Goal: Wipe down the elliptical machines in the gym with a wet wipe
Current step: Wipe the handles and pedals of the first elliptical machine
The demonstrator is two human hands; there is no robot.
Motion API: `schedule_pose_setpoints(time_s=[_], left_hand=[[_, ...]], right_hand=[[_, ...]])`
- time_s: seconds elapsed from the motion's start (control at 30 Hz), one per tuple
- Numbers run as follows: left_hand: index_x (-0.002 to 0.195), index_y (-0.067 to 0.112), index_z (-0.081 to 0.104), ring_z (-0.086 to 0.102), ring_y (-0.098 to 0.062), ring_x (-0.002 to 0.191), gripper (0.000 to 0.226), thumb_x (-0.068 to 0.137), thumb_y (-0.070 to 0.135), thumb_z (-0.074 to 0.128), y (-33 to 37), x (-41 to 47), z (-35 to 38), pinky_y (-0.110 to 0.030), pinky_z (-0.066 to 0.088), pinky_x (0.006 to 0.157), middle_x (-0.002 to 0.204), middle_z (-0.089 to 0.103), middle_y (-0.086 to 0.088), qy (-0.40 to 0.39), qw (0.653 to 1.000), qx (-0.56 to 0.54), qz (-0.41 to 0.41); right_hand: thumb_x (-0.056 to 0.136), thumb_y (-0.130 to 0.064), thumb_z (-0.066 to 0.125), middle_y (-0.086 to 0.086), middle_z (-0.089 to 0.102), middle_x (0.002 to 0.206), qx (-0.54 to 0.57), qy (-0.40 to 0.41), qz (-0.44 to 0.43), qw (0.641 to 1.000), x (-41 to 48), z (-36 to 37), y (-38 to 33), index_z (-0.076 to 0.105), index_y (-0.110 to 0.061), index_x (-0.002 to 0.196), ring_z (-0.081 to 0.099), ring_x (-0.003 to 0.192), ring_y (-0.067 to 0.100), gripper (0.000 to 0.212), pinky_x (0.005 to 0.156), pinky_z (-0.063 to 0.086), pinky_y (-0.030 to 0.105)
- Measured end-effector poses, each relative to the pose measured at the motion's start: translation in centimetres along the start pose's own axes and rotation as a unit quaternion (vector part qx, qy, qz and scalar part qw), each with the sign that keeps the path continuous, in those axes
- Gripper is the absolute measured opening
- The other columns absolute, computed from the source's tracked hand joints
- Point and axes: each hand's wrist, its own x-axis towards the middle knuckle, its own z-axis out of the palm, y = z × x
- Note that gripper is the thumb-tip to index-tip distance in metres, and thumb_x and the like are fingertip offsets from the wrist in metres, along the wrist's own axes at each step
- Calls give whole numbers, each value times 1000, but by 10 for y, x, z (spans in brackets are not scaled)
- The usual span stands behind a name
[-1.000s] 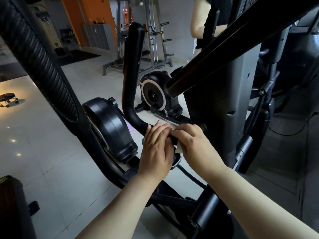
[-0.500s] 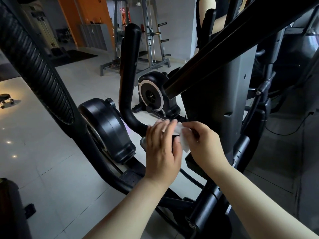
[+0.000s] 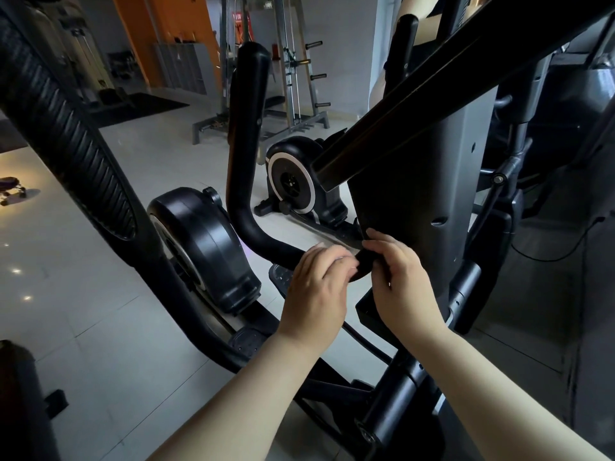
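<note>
Centre frame, low: curved black handlebar [image 3: 248,128] gripped at lower end, left hand [image 3: 316,291] curled over it, right hand [image 3: 401,284] clamped round tip.

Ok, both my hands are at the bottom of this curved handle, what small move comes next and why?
Probably slide the left hand up the curved handle toward its bend. Both it and the right hand grip the low end beside the gray column, and the bend and upright lie bare above. The wipe is hidden.
</note>
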Motion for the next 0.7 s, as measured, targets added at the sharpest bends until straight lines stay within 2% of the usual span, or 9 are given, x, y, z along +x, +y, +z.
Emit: schedule_pose_setpoints(time_s=[0.07, 0.17, 0.23, 0.33, 0.4, 0.47, 0.53, 0.6, 0.7], left_hand=[[101, 3, 72, 62, -27, 105, 17, 99, 9, 55, -10, 0, -9, -38, 50, 99, 110, 65, -7, 29, 999, 8, -12], [102, 0, 71, 65, -28, 107, 21, 101, 10, 53, -12, -2, -11, -46, 53, 99, 113, 66, -9, 67, 996, -1, -62], [106, 1, 70, 62, -24, 116, 19, 101, 9, 54, -5, -6, -6, -52, 44, 110, 123, 65, -8, 54, 996, -14, -73], [113, 1, 69, 60, -23, 126, 23, 101, 6, 51, -5, -14, -2, -54, 33, 119, 131, 63, -7, -3, 999, -34, -32], [113, 1, 72, 64, -25, 120, 24, 99, 3, 52, -18, -11, -12, -50, 38, 117, 125, 67, -7, -12, 999, -30, -14], [108, 2, 74, 68, -25, 111, 22, 95, -3, 57, -35, -4, -24, -47, 44, 113, 116, 71, -7, 22, 999, -9, -41], [105, 1, 75, 68, -23, 108, 18, 94, -3, 61, -51, 2, -34, -45, 44, 112, 110, 73, -7, 74, 994, 15, -83], [109, 1, 75, 66, -22, 115, 19, 95, -1, 62, -55, 0, -36, -39, 39, 117, 113, 73, -7, 86, 991, 25, -99], [115, 2, 74, 64, -21, 123, 25, 95, -3, 59, -41, -13, -29, -32, 35, 120, 122, 71, -6, 52, 997, 17, -58]], right_hand=[[93, 11, 53, 1, 60, 138, -11, -6, -13, 1000, -2, 1, 1, 68, -6, 122, 46, 129, 9, 36, 109, 27, 6], [93, 12, 51, 0, 60, 138, -15, -12, -19, 1000, -3, 5, 2, 67, -7, 122, 46, 133, 10, 38, 113, 28, 11], [93, 10, 47, -1, 62, 136, -7, -15, -20, 1000, -4, 9, 0, 67, -8, 123, 48, 134, 12, 40, 115, 34, 21], [89, -3, 41, -1, 64, 132, -1, -24, -35, 999, -2, 13, -6, 67, -9, 122, 54, 129, 14, 42, 112, 41, 31], [89, -6, 40, -1, 65, 132, 2, -38, -49, 998, -1, 16, -11, 67, -10, 122, 55, 127, 15, 43, 113, 42, 36], [91, -3, 42, -1, 65, 131, 3, -49, -60, 997, 1, 19, -14, 67, -9, 122, 56, 127, 15, 41, 115, 40, 43], [93, 4, 45, -2, 65, 131, 3, -55, -58, 997, 3, 22, -17, 67, -10, 122, 56, 126, 14, 38, 120, 33, 37], [93, 9, 48, -1, 67, 127, 2, -57, -64, 996, 5, 25, -23, 67, -10, 121, 55, 124, 12, 38, 122, 27, 30], [90, 13, 51, 5, 71, 117, -3, -44, -94, 995, 6, 32, -31, 69, -5, 116, 51, 115, 8, 36, 111, 42, 53]])
